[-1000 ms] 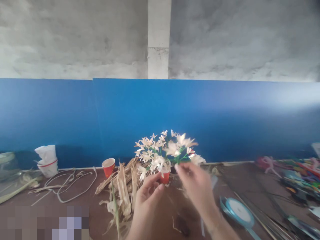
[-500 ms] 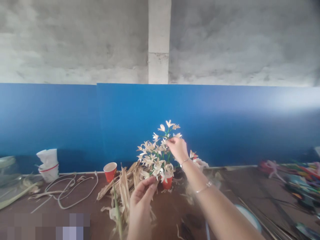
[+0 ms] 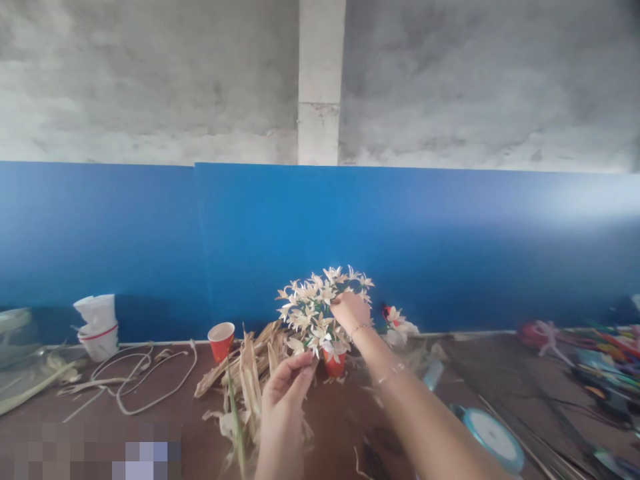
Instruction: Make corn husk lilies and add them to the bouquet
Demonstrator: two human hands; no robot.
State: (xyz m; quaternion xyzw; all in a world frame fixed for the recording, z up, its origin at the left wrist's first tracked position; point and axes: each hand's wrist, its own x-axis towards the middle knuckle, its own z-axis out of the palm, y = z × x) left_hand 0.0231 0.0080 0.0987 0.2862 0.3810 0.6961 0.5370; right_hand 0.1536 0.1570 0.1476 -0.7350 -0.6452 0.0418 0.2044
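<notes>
Right grip [image 3: 353, 312] among flowers [image 3: 303, 319], two orange-red cups [image 3: 221, 345]

The table [image 3: 335, 423] was dark brown. Toward its left end stood a clear jar [image 3: 16, 327] and a white cup [image 3: 100, 345], with a pale cord [image 3: 131, 413] lying in loops just beside the latter. A red cup [image 3: 221, 343] stood near dry husks [image 3: 251, 373], and to their right stood a second cup [image 3: 334, 365], also red. Farther right lay a ribbon spool [image 3: 493, 437], thin sticks and a colourful jumble [image 3: 607, 377], partly blurred.
</notes>
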